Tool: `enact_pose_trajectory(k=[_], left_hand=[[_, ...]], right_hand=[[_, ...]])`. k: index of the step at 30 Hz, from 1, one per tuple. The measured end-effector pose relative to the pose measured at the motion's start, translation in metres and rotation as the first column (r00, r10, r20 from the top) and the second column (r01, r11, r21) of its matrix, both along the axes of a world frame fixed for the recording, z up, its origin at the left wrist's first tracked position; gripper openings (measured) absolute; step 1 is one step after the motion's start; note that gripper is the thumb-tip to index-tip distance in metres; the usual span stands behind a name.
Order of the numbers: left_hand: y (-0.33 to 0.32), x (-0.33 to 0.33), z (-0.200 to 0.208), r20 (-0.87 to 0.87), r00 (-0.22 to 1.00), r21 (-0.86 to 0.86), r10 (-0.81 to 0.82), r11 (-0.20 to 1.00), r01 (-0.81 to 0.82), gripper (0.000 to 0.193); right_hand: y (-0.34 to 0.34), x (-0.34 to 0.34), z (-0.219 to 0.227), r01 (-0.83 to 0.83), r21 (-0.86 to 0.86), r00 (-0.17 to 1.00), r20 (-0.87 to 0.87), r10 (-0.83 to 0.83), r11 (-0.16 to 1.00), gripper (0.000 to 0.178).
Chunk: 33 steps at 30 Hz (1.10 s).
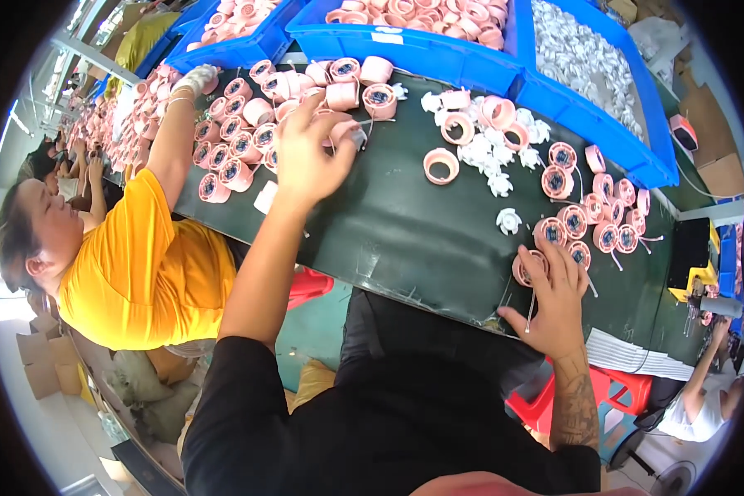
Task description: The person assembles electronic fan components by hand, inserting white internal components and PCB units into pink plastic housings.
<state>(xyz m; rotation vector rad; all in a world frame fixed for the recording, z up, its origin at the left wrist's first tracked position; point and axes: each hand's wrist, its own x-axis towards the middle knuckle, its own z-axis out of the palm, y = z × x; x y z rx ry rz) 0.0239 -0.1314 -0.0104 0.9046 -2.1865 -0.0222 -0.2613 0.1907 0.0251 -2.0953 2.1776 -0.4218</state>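
On the left, my left hand (310,157) is raised over the table beside a cluster of pink round housings (241,146). Its thumb and fingers close on a pink housing (340,131), partly hidden by the hand. My right hand (556,310) is at the front edge on the right, fingers stretched out and thumb apart. Its fingertips lie at a pink housing with a dark inside (527,271), and a white wire runs down near the thumb. Further housings with wires (573,221) stand just beyond that hand. A single white finned part (508,221) lies to its left.
Plain pink rings (441,166) and white finned parts (484,153) lie mid-table. Blue bins (422,56) of pink rings and white parts line the far side. A co-worker in a yellow shirt (149,269) reaches over the table at left. Red stools (620,388) stand below.
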Motion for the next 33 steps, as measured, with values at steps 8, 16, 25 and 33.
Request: enact_pose_trajectory(k=[8, 16, 25, 33], left_hand=[[-0.126, 0.038, 0.031, 0.199, 0.867, 0.309, 0.456, 0.811, -0.497, 0.074], [-0.130, 0.044, -0.012, 0.164, 0.898, 0.110, 0.407, 0.897, -0.427, 0.056], [-0.124, 0.054, 0.027, 0.014, 0.877, 0.210, 0.480, 0.856, -0.472, 0.043], [0.019, -0.069, 0.076, -0.228, 0.971, 0.484, -0.068, 0.858, 0.174, 0.026]], right_hand=[[0.039, 0.004, -0.035, 0.091, -0.161, 0.995, -0.020, -0.096, 0.983, 0.101], [0.045, 0.003, -0.046, 0.160, -0.212, 0.987, 0.039, -0.155, 0.964, 0.099], [0.053, -0.003, -0.050, 0.176, -0.271, 0.984, 0.074, -0.162, 0.947, 0.094], [0.055, -0.009, -0.054, 0.170, -0.351, 0.984, 0.114, -0.138, 0.921, 0.086]])
